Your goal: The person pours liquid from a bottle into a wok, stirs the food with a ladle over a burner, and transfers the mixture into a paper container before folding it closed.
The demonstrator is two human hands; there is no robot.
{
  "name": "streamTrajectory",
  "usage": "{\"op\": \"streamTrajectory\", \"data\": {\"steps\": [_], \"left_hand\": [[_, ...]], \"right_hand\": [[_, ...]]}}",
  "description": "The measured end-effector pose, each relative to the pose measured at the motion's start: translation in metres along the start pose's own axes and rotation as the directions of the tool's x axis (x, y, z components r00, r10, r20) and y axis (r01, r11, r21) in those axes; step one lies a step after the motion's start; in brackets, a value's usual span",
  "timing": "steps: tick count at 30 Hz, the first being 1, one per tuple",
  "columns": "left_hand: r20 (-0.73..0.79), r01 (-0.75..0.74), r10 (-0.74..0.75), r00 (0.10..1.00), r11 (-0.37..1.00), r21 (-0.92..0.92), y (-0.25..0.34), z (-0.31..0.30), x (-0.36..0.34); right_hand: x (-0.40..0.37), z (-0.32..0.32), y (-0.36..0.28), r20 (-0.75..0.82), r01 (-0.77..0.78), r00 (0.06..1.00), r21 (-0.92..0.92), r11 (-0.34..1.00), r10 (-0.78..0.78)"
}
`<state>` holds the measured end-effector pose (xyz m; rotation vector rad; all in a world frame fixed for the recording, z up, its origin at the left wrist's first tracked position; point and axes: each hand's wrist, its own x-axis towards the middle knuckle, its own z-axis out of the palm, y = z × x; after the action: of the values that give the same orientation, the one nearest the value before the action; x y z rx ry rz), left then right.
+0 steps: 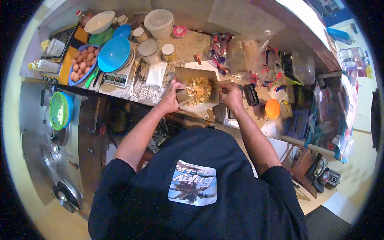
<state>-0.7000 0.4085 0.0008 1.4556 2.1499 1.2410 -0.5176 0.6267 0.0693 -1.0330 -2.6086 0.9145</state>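
Observation:
An opened paper food box [185,74] holds a brown, crumbly food [201,89] with a paler orange patch on top. My left hand [173,95] grips the box's left side, fingers curled on its edge. At the right flap, my right hand [232,96] is closed, with its fingertips pinched on the cardboard. The box is at the counter's front edge, in front of my chest. To its left lies a white folded plastic bag [156,74]; a dark phone-like object [251,95] is just right of my right hand.
At the left, a blue bowl [114,55] rests on a digital scale [116,79], beside a basket of eggs [83,64]. Lidded jars [168,52] and a white tub [159,23] stand behind. Plastic packets [244,56] and an orange cup [272,109] are at the right.

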Motion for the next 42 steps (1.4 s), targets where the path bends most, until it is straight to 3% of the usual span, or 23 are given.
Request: {"op": "streamTrajectory", "data": {"steps": [2,4,5,7,8,9,10,12,15,16,18,19,21,22,24,26,28,29,32,34,36,38,42], "left_hand": [[-0.044,-0.063,0.066,0.997,0.996,0.068,0.004,-0.003,0.006],[-0.091,-0.088,0.084,0.992,0.995,-0.046,0.009,-0.008,0.004],[-0.061,0.026,-0.031,0.998,0.997,-0.077,0.012,-0.007,0.002],[-0.070,0.043,-0.052,0.996,0.993,-0.114,0.012,-0.006,0.001],[-0.082,0.061,-0.074,0.994,0.986,-0.156,0.011,-0.004,0.000],[-0.080,0.059,-0.072,0.994,0.986,-0.156,0.010,-0.001,-0.001],[-0.094,0.124,-0.156,0.983,0.952,-0.278,0.010,0.001,-0.002],[-0.096,0.183,-0.238,0.966,0.900,-0.396,0.011,0.004,-0.005],[-0.066,0.165,-0.245,0.967,0.806,-0.568,0.032,-0.008,0.006],[0.001,0.153,-0.168,0.986,0.894,-0.421,0.031,-0.011,0.010],[0.085,0.123,-0.104,0.991,0.958,-0.259,0.032,-0.016,0.014],[0.119,0.111,-0.084,0.989,0.964,-0.241,0.033,-0.020,0.016],[0.166,0.104,-0.068,0.984,0.970,-0.218,0.034,-0.028,0.022],[0.165,0.104,-0.069,0.984,0.971,-0.214,0.029,-0.030,0.024],[0.283,0.062,-0.015,0.959,0.986,-0.155,0.015,-0.031,0.028],[0.284,0.000,0.051,0.957,0.984,-0.178,0.026,-0.040,0.039],[0.427,0.015,-0.021,0.904,1.000,0.017,0.039,-0.052,0.049],[0.424,0.012,-0.017,0.906,1.000,0.015,0.048,-0.056,0.055],[0.541,-0.001,-0.100,0.835,0.983,0.182,0.063,-0.058,0.064],[0.570,-0.114,-0.010,0.821,0.977,0.182,0.060,-0.052,0.063],[0.557,-0.250,0.102,0.824,0.948,0.195,0.045,-0.045,0.055],[0.544,-0.375,0.210,0.813,0.903,0.212,0.049,-0.046,0.050],[0.580,-0.508,0.283,0.764,0.817,0.271,0.044,-0.044,0.045]], "right_hand": [[-0.005,-0.008,-0.010,0.022,-0.025,0.999,0.050,0.998,0.024],[-0.011,-0.017,-0.018,0.015,0.139,0.990,0.011,0.990,-0.139],[-0.014,-0.015,-0.017,0.011,0.138,0.990,0.014,0.990,-0.138],[-0.022,-0.010,-0.008,-0.024,0.028,0.999,0.258,0.966,-0.023],[-0.026,-0.008,-0.001,-0.027,0.026,0.999,0.260,0.965,-0.020],[-0.030,-0.007,0.005,0.068,-0.072,0.997,0.616,0.784,0.038],[-0.034,-0.008,0.009,0.177,-0.180,0.983,0.862,0.474,0.052],[-0.040,-0.008,0.015,0.257,-0.276,0.961,0.867,0.415,0.102],[-0.046,-0.015,-0.007,0.329,-0.012,0.918,0.580,0.815,-0.221],[-0.043,-0.018,-0.026,0.272,0.164,0.896,0.531,0.831,-0.350],[-0.033,0.016,-0.010,0.284,0.194,0.914,0.320,0.927,-0.289],[-0.030,0.015,-0.012,0.282,0.194,0.914,0.326,0.925,-0.291],[-0.022,0.012,-0.016,0.252,-0.168,0.967,0.509,0.844,0.041],[-0.018,0.005,-0.021,0.252,-0.166,0.967,0.512,0.843,0.038],[-0.012,-0.015,-0.028,0.335,-0.103,0.939,0.483,0.869,-0.075],[-0.002,-0.011,-0.017,0.275,0.005,0.951,0.441,0.897,-0.141],[0.013,-0.013,-0.010,0.423,0.128,0.872,0.285,0.950,-0.245],[0.018,-0.012,-0.008,0.290,0.364,0.862,0.218,0.905,-0.416],[0.019,-0.013,-0.011,0.277,0.433,0.861,0.040,0.900,-0.426],[0.013,-0.012,-0.012,0.276,0.485,0.841,-0.004,0.875,-0.465],[0.004,-0.017,-0.019,0.248,0.679,0.729,-0.138,0.721,-0.639],[-0.002,-0.021,-0.020,0.330,0.689,0.717,-0.196,0.698,-0.615],[-0.012,-0.008,-0.013,0.219,0.683,0.730,-0.239,0.690,-0.647]]}}
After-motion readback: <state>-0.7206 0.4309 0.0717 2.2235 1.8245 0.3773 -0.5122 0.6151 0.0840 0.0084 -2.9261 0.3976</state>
